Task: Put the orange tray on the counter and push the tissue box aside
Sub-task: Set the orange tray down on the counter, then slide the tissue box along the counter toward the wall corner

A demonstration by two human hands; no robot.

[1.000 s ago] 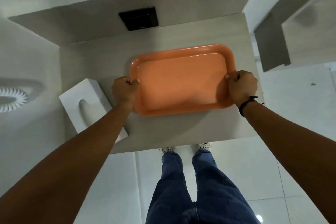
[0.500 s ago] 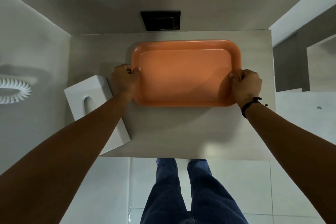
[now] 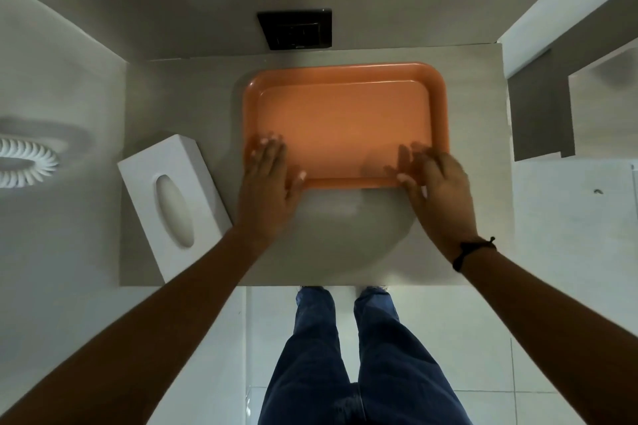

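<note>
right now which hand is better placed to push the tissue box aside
Left. The tissue box sits at the counter's left edge, right beside the left hand. The right hand is at the tray's far corner and would likely have to cross over.

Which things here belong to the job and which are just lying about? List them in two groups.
Part of the job:
orange tray
tissue box
counter
left hand
right hand

Just there:
black wall plate
white coiled hose
black wristband
</note>
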